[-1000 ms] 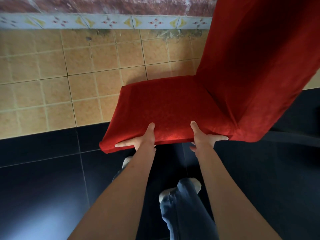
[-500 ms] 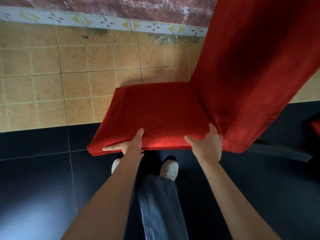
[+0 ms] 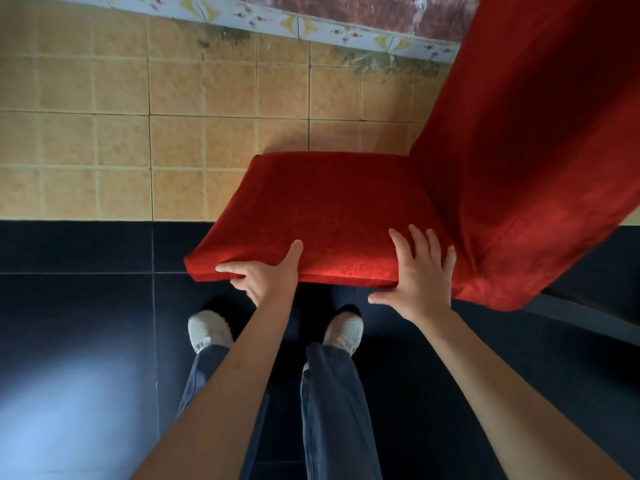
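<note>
Flooring of tan square tiles (image 3: 104,140) fills the far half of the view and glossy dark tiles (image 3: 69,306) the near half. The red velvet-covered chair (image 3: 398,209) stands across the seam between them, much as it did a second ago. Its padded seat (image 3: 329,216) faces the person and its tall backrest (image 3: 540,150) rises at the right. The chair legs are hidden, so whether it rests on the floor cannot be told.

The person's stance has changed. The two white shoes (image 3: 207,329) are now planted side by side just short of the seat, where one foot was stepping before.

The main change is in the hands. The left hand (image 3: 263,282) still clamps the seat's near edge, with the thumb on top and the fingers round the rim. The right hand (image 3: 420,282) has given up its pinch on that edge. It now lies flat on the seat's near right corner with the fingers spread and straight, holding nothing.

This suggests the carrying is over and the chair is being steadied or its cover smoothed into place.

No brand, label or writing can be read. The patterned border strip (image 3: 311,27) along the wall shows only small red and yellow motifs.
</note>
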{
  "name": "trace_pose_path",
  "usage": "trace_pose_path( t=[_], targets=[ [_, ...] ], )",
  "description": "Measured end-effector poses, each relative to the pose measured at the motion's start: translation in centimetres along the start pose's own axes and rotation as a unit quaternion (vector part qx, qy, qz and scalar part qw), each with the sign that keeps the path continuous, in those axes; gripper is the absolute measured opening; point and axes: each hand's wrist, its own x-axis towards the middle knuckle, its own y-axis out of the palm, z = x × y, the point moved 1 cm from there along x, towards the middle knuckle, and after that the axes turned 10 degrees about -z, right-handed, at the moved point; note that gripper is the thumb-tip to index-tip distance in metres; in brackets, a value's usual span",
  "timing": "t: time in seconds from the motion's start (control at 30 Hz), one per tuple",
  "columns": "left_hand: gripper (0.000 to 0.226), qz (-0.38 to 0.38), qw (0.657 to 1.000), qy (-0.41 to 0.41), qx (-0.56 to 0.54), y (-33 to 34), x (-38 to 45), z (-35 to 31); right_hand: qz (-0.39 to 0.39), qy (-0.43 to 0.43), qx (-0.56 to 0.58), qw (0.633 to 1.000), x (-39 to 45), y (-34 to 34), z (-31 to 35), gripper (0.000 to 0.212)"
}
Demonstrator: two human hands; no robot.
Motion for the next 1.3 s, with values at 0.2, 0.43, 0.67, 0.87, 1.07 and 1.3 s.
trace_pose_path(
  t=[0.2, 0.43, 0.67, 0.87, 1.07, 1.3],
  targets=[
    [0.104, -0.038, 0.904, 0.373, 0.205, -3.0, 1.2, 2.1, -0.01, 0.008, -0.015, 1.0, 0.5, -0.1, 0.4, 0.119],
    [0.108, 0.098, 0.742, 0.557, 0.359, -0.6, 1.7, 0.1, -0.008, -0.063, -0.081, 0.995, 1.3, -0.3, 0.2, 0.121],
    [0.119, 0.096, 0.634, 0.63, 0.438, 1.7, 1.6, -0.8, -0.011, -0.139, -0.118, 0.983, 2.0, -0.4, -0.1, 0.114],
    [0.127, 0.09, 0.538, 0.705, 0.454, 2.0, 2.8, -0.5, -0.025, -0.161, -0.114, 0.98, 2.0, -0.6, -0.5, 0.12],
    [0.118, 0.08, 0.549, 0.7, 0.448, 2.0, 3.4, -0.9, -0.05, -0.159, -0.141, 0.976, 1.4, 0.0, -0.4, 0.118],
    [0.117, 0.071, 0.5, 0.727, 0.466, 2.4, 2.9, -0.6, -0.089, -0.2, -0.144, 0.965, 1.7, 0.1, -0.5, 0.098]
  ],
)
